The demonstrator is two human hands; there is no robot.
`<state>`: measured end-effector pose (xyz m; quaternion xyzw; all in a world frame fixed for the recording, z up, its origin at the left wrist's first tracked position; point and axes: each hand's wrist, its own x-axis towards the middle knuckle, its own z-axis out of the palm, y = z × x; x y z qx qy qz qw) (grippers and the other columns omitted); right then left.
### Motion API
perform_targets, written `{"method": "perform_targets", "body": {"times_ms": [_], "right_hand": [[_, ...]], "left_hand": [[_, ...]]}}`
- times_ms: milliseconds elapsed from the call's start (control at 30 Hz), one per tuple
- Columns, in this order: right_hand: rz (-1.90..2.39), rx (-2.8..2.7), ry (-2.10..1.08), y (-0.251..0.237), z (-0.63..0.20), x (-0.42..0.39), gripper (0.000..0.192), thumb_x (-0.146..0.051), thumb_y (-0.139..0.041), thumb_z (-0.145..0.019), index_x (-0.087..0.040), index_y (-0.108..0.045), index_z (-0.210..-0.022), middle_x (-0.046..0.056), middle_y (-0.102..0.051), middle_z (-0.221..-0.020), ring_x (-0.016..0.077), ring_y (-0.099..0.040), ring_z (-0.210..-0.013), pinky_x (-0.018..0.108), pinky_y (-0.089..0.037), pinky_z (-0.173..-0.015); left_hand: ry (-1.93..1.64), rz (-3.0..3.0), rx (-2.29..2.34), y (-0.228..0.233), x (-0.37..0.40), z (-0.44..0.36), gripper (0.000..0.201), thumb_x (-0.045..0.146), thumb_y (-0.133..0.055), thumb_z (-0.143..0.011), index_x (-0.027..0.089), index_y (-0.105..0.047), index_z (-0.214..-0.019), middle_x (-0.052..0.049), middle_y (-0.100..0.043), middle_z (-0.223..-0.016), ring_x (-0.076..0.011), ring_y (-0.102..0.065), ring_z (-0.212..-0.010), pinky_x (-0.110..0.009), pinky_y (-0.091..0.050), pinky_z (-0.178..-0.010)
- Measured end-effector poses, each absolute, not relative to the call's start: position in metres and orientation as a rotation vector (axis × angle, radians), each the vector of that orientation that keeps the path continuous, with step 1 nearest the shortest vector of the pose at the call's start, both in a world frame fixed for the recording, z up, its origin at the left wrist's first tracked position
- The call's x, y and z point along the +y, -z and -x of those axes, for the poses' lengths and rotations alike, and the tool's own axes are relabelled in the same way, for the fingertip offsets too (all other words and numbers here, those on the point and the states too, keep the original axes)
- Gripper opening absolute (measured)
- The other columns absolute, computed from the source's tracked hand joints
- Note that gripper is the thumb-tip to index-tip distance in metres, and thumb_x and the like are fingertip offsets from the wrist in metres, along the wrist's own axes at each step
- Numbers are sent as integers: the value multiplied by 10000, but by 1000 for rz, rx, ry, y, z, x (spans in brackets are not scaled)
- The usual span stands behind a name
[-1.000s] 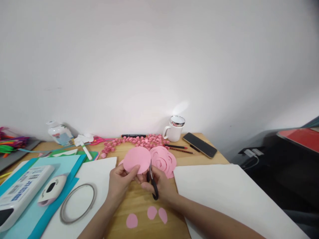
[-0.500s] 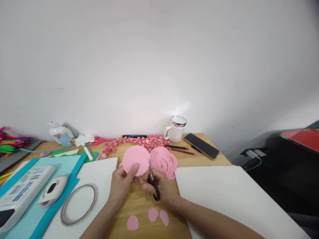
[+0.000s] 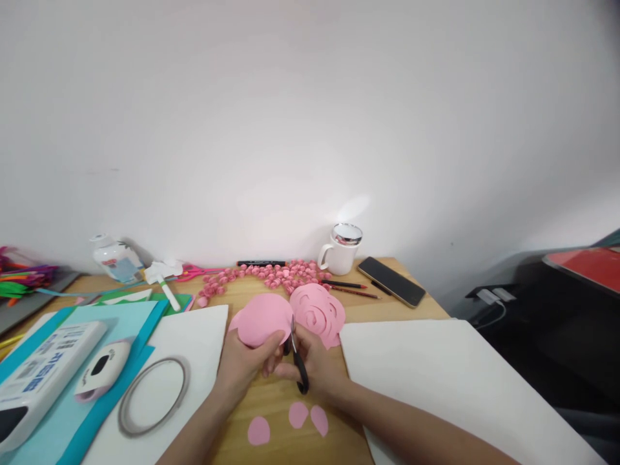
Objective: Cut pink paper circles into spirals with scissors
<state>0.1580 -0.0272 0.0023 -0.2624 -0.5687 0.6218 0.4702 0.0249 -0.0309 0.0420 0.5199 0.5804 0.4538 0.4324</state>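
One pink paper round (image 3: 264, 320) against black-handled scissors (image 3: 303, 378)

Take the pink paper round as the clock's centre. At twelve rises a smooth, matte, pale wall (image 3: 310, 129). A wooden tabletop (image 3: 285, 449), its grain showing, runs beneath the work. One flat, straight-edged white sheet (image 3: 436, 368) spreads between three and four; a second white sheet (image 3: 203, 342), between eight and nine, borders overlapping pale-blue and teal sheets (image 3: 130, 316).

At seven, the left hand (image 3: 242, 361) pinches the round, thumb on its face, the thin paper bowing into a shallow dome. Between four and five, the right hand (image 3: 314, 368) grips the scissors by their handles, the metal blades at the paper's right edge; how far they part I cannot tell.

At eight lies a slim grey ring (image 3: 123, 408); between two and three, a flat black phone (image 3: 392, 282). Scalloped pink paper (image 3: 317, 316) with swirling slits sits at three. A glossy white mug (image 3: 339, 258), mirror-bright at its rim, stands between one and two. Smooth rounded petals (image 3: 259, 431) lie at six and five. Tiny, tightly rolled pink curls (image 3: 285, 274) arc from ten to one.
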Motion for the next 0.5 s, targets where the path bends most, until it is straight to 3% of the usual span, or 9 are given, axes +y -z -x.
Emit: {"method": "perform_targets", "body": {"times_ms": [267,500], "right_hand": [[684,-1409,-1497,4,-158,-27,461,-555,-730,-560,-195,-535,-771,-3,-552,-662,157,-516,-603,273,-420,-569],[754,-1430,-1457,12,-159,-26,466,-600,-690,-579,-202,-532,-761,-14,-519,-618,145,-488,-559,255,-395,-517]], "left_hand": [[-1135,-1230,1400,-49,-32,-29,384,314,-679,-638,202,-416,-382,41,-435,-265,-94,-387,-275,-205,-322,-321],[-1145,-1251,1362,-48,-32,-28,391,334,-653,-657,187,-452,-355,36,-427,-276,-87,-374,-292,-210,-322,-350]]}}
